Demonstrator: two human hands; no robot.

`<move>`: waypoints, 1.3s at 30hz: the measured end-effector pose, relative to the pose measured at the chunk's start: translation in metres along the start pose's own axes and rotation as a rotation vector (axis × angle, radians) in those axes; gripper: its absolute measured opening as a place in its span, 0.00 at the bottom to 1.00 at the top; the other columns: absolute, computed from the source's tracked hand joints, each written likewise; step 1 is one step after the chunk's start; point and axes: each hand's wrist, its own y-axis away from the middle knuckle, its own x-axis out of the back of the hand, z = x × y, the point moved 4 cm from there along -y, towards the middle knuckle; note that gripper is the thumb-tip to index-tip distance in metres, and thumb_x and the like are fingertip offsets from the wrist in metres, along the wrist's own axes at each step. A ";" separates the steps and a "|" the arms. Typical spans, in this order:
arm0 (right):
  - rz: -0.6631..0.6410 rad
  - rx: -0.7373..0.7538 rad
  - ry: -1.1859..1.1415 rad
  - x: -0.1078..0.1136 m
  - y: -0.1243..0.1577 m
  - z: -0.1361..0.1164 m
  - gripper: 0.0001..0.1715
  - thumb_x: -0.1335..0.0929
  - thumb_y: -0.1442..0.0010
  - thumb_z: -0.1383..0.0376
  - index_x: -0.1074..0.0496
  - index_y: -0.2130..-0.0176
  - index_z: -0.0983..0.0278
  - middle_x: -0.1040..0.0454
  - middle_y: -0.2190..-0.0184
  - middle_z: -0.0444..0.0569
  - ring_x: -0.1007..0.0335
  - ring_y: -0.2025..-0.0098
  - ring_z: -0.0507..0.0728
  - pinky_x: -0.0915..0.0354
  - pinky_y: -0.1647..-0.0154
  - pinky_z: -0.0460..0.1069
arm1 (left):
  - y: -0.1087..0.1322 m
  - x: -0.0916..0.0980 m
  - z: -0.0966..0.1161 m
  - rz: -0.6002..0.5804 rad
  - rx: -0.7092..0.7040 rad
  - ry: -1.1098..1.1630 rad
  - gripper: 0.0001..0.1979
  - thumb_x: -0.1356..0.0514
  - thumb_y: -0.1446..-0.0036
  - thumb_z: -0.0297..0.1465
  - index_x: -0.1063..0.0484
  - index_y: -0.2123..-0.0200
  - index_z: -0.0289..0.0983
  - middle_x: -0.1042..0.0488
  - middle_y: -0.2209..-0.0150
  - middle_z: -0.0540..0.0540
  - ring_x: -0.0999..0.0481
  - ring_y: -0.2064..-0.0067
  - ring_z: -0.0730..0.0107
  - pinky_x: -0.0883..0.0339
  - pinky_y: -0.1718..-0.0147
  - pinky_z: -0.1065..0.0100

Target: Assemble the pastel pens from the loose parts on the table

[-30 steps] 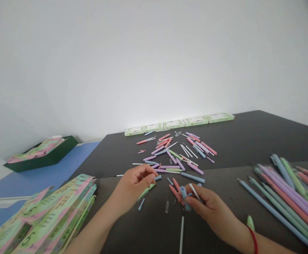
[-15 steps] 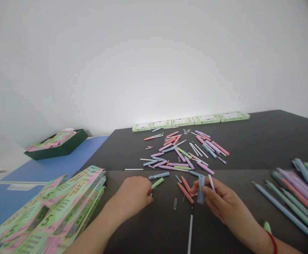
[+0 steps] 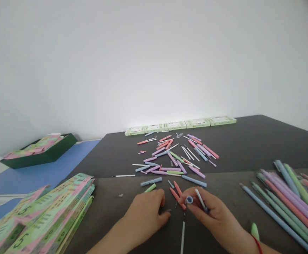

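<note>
My right hand (image 3: 214, 215) is closed around a light blue pen barrel (image 3: 189, 200), its open end toward me, with a thin white refill (image 3: 200, 199) between the fingers. My left hand (image 3: 146, 214) rests low on the dark table (image 3: 249, 148) with fingers curled down near small parts beside a green pen piece (image 3: 150, 188); what it grips is hidden. Two red pen pieces (image 3: 176, 191) lie between the hands. A white refill (image 3: 182, 237) lies in front of the hands.
A scatter of pastel pen parts and refills (image 3: 176, 155) covers the table's middle. Finished pens (image 3: 288, 197) lie at the right. Green boxes (image 3: 180, 125) line the far edge. A stack of green-pink cards (image 3: 37, 218) sits at left; a dark green tray (image 3: 37, 151) stands on the blue surface.
My left hand moved toward me and to the right, onto the table near the red pieces. My right hand turned the blue barrel so that its open end faces me.
</note>
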 end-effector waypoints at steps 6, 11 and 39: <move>-0.009 0.032 -0.118 -0.005 0.004 0.007 0.12 0.37 0.38 0.68 0.28 0.56 0.58 0.26 0.58 0.46 0.32 0.70 0.50 0.35 0.69 0.44 | 0.007 0.023 -0.025 -0.044 0.106 -0.277 0.08 0.44 0.51 0.30 0.25 0.69 0.36 0.20 0.67 0.39 0.21 0.63 0.48 0.32 0.66 0.57; -0.042 0.013 -0.239 -0.010 0.008 0.014 0.13 0.38 0.37 0.68 0.29 0.55 0.57 0.27 0.55 0.47 0.37 0.80 0.45 0.35 0.77 0.42 | 0.008 0.020 -0.024 -0.154 0.134 -0.346 0.13 0.45 0.52 0.26 0.22 0.65 0.31 0.20 0.63 0.31 0.21 0.60 0.43 0.30 0.62 0.51; -0.107 -0.058 -0.270 -0.016 0.006 0.005 0.10 0.35 0.38 0.62 0.27 0.58 0.62 0.28 0.67 0.46 0.36 0.80 0.47 0.37 0.81 0.41 | 0.022 0.037 0.035 0.181 -0.346 0.875 0.03 0.45 0.46 0.24 0.34 0.70 0.37 0.34 0.77 0.53 0.35 0.78 0.77 0.41 0.78 0.75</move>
